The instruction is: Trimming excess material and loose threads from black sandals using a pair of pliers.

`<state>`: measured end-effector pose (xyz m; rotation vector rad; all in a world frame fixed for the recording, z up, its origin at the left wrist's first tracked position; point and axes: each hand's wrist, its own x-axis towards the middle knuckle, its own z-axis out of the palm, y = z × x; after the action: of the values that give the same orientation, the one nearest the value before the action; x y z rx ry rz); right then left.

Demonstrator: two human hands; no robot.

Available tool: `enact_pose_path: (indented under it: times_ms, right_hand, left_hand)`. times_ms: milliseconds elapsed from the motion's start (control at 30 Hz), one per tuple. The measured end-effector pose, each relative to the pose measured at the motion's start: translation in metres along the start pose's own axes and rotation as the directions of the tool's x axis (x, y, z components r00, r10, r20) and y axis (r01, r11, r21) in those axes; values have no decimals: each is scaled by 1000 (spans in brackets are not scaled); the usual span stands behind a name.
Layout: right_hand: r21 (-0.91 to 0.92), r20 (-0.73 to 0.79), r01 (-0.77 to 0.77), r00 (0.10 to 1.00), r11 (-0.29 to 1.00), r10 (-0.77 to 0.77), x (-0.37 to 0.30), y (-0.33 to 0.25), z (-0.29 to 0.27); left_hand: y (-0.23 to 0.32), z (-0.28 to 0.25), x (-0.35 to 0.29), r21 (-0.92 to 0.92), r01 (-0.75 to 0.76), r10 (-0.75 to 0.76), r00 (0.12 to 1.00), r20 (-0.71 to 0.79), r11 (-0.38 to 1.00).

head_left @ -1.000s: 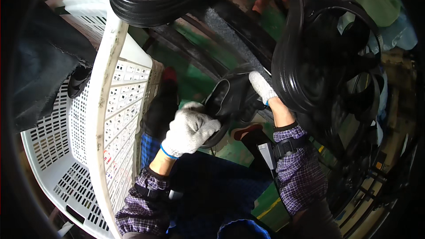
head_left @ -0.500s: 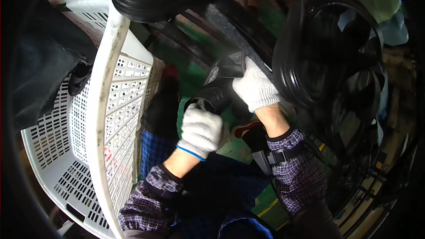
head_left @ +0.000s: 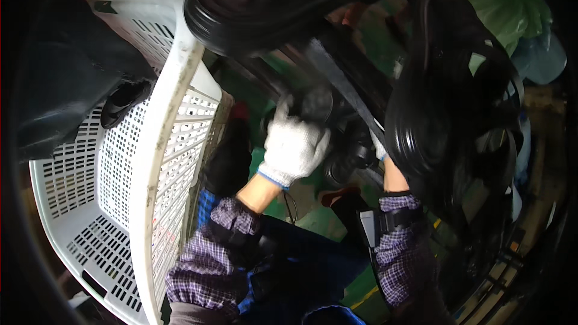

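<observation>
The floor [head_left: 307, 204] under me is green, worn pale in patches, with a yellow line [head_left: 364, 298] crossing it low down; strong light falls on my left side, and the right side of the room is dim. Over the floor run dark bars [head_left: 355, 54], one with a grey strip [head_left: 337, 75] along it. Counting what I can: one white slotted basket [head_left: 142, 235] stands at my left, with one black sheet [head_left: 72, 66] hanging into it and one small black shoe [head_left: 123, 105] against its wall; two bags, one green [head_left: 506, 9] and one bluish [head_left: 540, 57], sit at the far right. Black ridged pieces crowd the top and right — overlapping too much for me to count. One black piece [head_left: 314, 103], blurred, is at the fingers of my gloved left hand [head_left: 295, 149], near the middle, above the floor; that hand is bent around its near edge, gripping it. Of my right hand [head_left: 379, 146] only a sliver of white glove shows behind a dark edge — I cannot tell whether it grasps anything. Both my sleeves are checked purple, one on each forearm.
</observation>
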<state>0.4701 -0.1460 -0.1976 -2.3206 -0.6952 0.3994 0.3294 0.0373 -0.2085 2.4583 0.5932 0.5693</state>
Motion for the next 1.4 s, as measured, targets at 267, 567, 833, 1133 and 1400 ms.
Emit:
enact_pose_path:
  times_ms: [267, 567, 833, 1133, 1400]
  right_hand:
    - [709, -84, -274, 882, 650, 463, -3, 68, -15]
    - [974, 171, -226, 817, 32, 551, 13, 122, 69]
    - [919, 242, -358, 843, 166, 481, -28, 82, 46]
    - [-355, 173, -125, 965, 926, 197, -132, 43, -11]
    - [530, 103, -483, 852, 697, 513, -150, -4, -33]
  left_hand:
    - [-18, 88, 59, 217, -183, 73, 898, 434, 959]
    - [29, 84, 17, 94, -37, 3, 942, 335, 995]
    - [-44, 68, 37, -98, 339, -329, 939, 101, 936]
    - [-148, 13, 161, -71, 433, -436, 899, -42, 899]
    - [-97, 18, 91, 63, 311, -278, 910, -307, 948]
